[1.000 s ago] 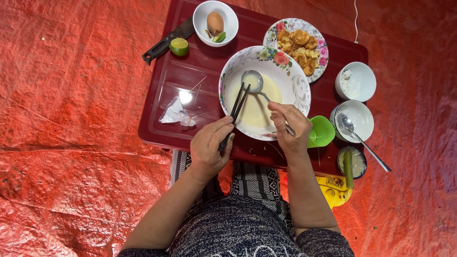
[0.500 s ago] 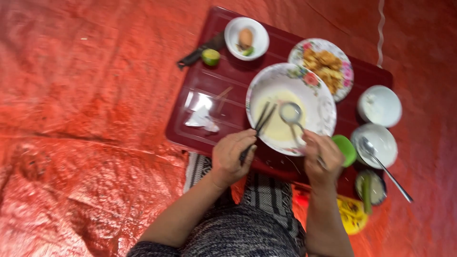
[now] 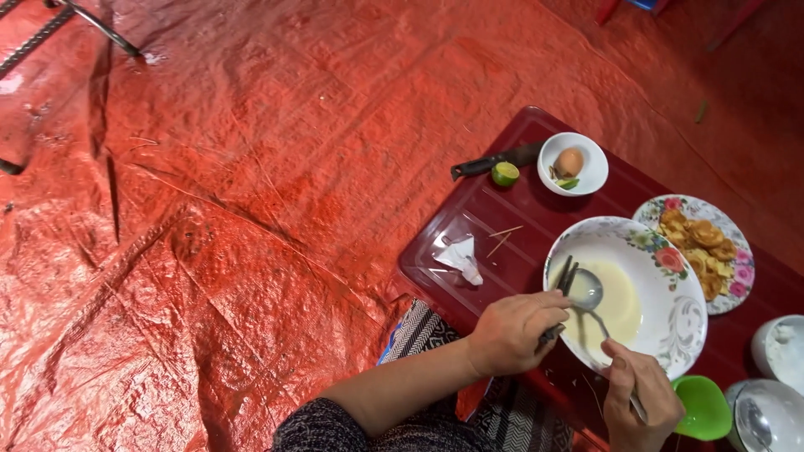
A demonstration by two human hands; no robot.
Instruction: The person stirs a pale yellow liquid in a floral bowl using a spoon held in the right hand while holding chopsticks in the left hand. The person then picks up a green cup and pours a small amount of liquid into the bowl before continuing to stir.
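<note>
Left hand [image 3: 512, 333] is gripping dark chopsticks [image 3: 559, 295] and right hand [image 3: 641, 406] is grasping the metal spoon [image 3: 586, 293] over pale batter [image 3: 607, 305] in the floral bowl [image 3: 670, 335]; keeping both tips low is likely limiting splashes.

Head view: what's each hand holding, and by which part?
Left hand grips dark chopsticks near their upper ends; right hand holds the spoon by its handle end.

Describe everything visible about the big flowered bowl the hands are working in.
The large bowl is round and wide, white and glossy like ceramic or melamine, with red and green flowers painted on its rim. It sits upright on the dark red tray and holds a shallow pool of pale yellow batter. A metal spoon, held by the right hand, and dark chopsticks, held by the left hand, both dip into it.
</note>
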